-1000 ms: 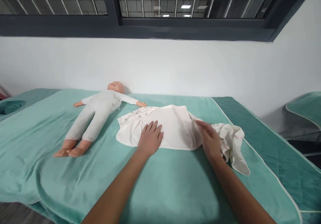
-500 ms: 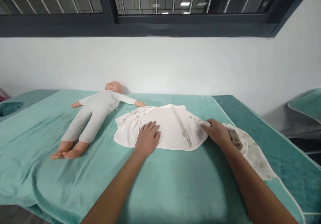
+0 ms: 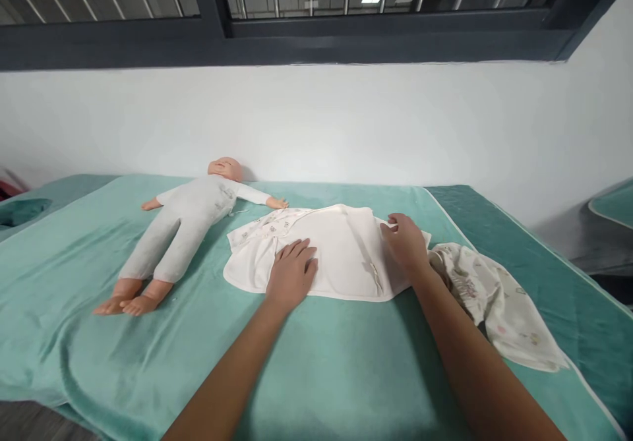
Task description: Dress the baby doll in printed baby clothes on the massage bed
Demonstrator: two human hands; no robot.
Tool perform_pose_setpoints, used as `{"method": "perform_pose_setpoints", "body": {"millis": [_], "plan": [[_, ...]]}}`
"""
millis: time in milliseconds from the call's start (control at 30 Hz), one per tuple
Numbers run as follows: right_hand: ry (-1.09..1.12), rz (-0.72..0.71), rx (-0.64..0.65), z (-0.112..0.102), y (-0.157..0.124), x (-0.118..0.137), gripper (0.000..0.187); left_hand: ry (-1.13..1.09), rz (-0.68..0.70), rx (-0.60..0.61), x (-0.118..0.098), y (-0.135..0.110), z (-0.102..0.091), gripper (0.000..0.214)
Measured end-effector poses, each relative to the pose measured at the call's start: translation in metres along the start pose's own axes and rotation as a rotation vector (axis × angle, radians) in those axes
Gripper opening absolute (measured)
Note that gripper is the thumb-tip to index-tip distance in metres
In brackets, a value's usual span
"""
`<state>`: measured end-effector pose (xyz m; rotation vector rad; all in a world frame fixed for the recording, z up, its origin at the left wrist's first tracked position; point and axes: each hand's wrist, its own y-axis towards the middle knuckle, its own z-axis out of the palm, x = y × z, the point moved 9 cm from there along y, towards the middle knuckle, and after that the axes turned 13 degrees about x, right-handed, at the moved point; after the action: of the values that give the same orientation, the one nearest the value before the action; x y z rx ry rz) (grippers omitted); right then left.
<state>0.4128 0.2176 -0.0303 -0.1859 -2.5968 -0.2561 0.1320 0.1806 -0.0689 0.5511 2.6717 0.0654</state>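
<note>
Left hand (image 3: 291, 275): palm down, fingers straight and slightly spread, pressed flat on the lower middle of the white garment (image 3: 336, 246); it grips nothing.
Right hand (image 3: 406, 243): palm down on the garment's right part, fingers loosely bent and pointing toward the wall; it lies open on the fabric with nothing clasped.
White garment: spread flat on the teal towel (image 3: 306, 362), roughly mid-surface, between the two hands. A zip or seam line runs down it just left of the right hand (too small to tell which). Its upper left part shows a small printed pattern.
Printed cloth (image 3: 499, 296): crumpled heap just right of the garment, beside the right forearm, trailing toward the towel's near right edge; it seems to touch the garment under the wrist.
Doll (image 3: 190, 220): on its back, left of the garment, in a pale grey suit, arms out, bare feet toward the camera, head near the wall. One doll hand lies just beside the garment's top left corner.
Surface: covered by the teal towel; a darker green pad (image 3: 539, 250) shows along the right.
Background: white wall (image 3: 316, 124), dark-framed barred window (image 3: 316, 12) above.
</note>
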Motion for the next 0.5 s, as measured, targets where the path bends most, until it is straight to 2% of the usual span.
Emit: {"method": "perform_pose_setpoints", "body": {"millis": [100, 200, 333, 433, 500], "plan": [[-0.025, 0.214, 0.203, 0.025, 0.018, -0.006, 0.039, -0.016, 0.008, -0.043, 0.002, -0.001, -0.002, 0.033], [-0.049, 0.237, 0.247, 0.034, 0.024, -0.008, 0.034, -0.031, 0.013, -0.105, 0.005, -0.002, -0.006, 0.033], [0.028, 0.159, 0.146, 0.019, 0.021, -0.016, 0.026, -0.037, 0.009, -0.111, 0.006, -0.002, -0.006, 0.031], [0.038, 0.262, 0.031, -0.001, 0.008, -0.031, 0.032, -0.055, 0.003, -0.098, 0.005, -0.003, -0.007, 0.027], [-0.014, 0.319, 0.032, -0.006, 0.0, -0.032, 0.039, -0.066, 0.001, -0.084, 0.005, -0.003, -0.007, 0.026]]}}
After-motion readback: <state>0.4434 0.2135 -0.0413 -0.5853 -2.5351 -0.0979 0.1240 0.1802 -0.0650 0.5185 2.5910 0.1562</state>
